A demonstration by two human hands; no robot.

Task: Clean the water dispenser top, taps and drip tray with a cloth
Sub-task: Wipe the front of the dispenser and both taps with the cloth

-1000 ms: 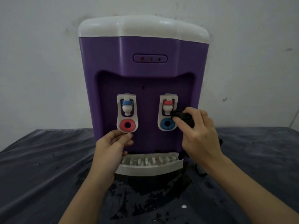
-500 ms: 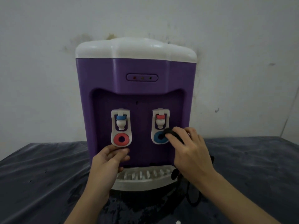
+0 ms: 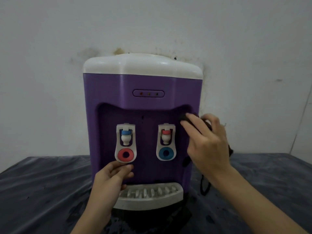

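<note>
— At the upper right corner of the dispenser's recessed front, what is the right hand [image 3: 206, 142] doing?

— It presses a dark cloth [image 3: 184, 118] against the purple wall there. The fingers curl round the cloth, with the fingertips pointing up and to the left; more of the cloth shows behind the knuckles and hangs down past the wrist.

— And the left hand [image 3: 109, 179]?

— Lower, just beneath the left tap's red lever [image 3: 125, 154]. Its fingers are bent, thumb and fingertips touching the lever's lower rim or the purple face right under it; I cannot tell which. It holds nothing that I can see.

— How does the water dispenser [image 3: 142, 125] stand?

— Upright, its long axis vertical, its front turned straight toward the camera. It sits at the back edge of the table [image 3: 42, 191], against the wall [image 3: 50, 48], about midway between the table's left and right edges.

— The parts to be cleaned?

— The white top [image 3: 141, 66] caps the purple body. The left tap [image 3: 125, 135] has a blue collar above the red lever; the right tap [image 3: 167, 134] has a red collar above a blue lever [image 3: 166, 152]. Both spouts point down. The white drip tray [image 3: 148, 195] juts forward at the base, its slots running front to back.

— Anything around it?

— A dark, wet-looking covering lies over the table, with a darker patch before the tray. A black cord [image 3: 205, 184] loops down on the dispenser's right side. The wall above the top is stained.
</note>
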